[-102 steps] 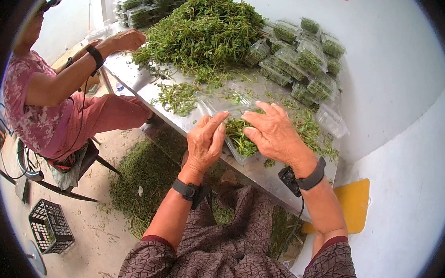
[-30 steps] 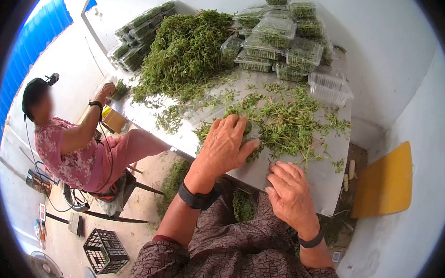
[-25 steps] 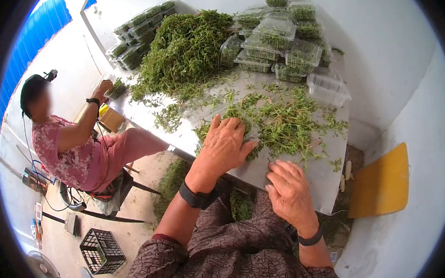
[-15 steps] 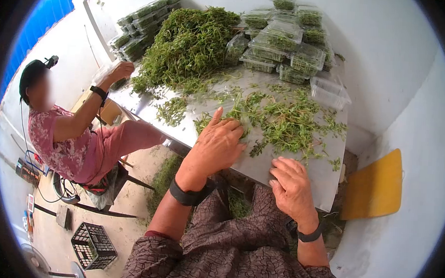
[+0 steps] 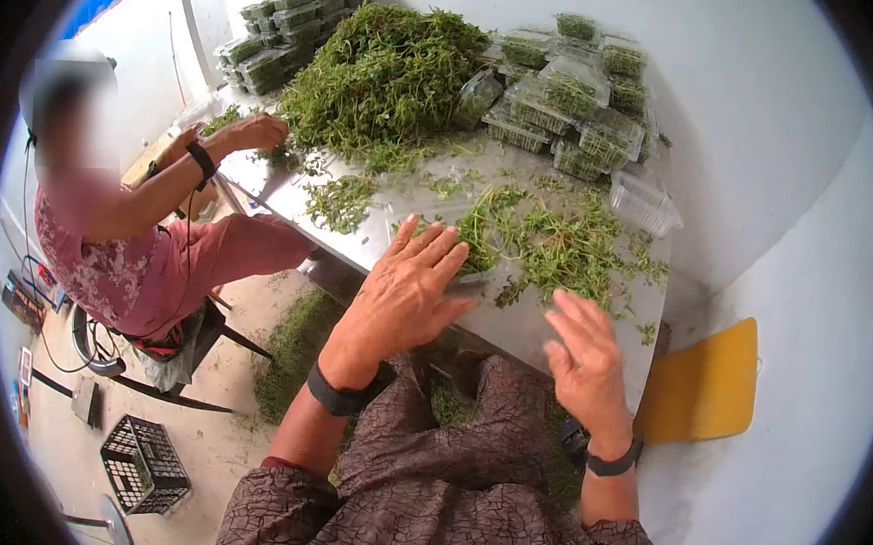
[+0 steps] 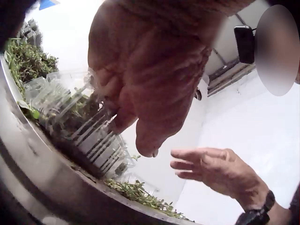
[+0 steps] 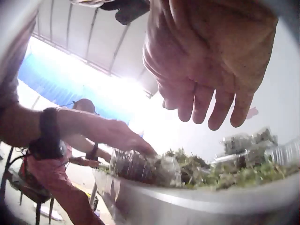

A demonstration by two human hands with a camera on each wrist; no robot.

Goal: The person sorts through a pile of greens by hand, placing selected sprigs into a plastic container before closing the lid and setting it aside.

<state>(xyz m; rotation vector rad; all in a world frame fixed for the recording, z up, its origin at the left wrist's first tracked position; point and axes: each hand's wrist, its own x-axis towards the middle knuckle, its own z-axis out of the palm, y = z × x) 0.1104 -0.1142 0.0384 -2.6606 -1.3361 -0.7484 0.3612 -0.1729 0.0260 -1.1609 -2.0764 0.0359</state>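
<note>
My left hand (image 5: 402, 290) lies over a clear plastic box with its fingers straight and spread. In the left wrist view that ribbed box (image 6: 96, 140) holds leafy green stems, and the fingers are right at its top. From the head view, the hand hides most of the box. My right hand (image 5: 588, 367) is raised near the table's front edge, fingers extended and nothing in them. Its palm also shows in the right wrist view. Loose green sprigs (image 5: 574, 240) are spread over the table just beyond the right hand.
A tall heap of greens (image 5: 396, 76) stands at the back of the metal table (image 5: 521, 340). Packed boxes (image 5: 571, 93) are piled right of it, with an unfilled clear box (image 5: 646, 204) nearby. Another person (image 5: 116, 249) sits at the left. A yellow board (image 5: 704, 382) leans at right.
Earlier both hands were at the greens in the box; the right hand has since drawn back to the table edge and lifted. The left fingers have straightened over the box. The head view shifted.
</note>
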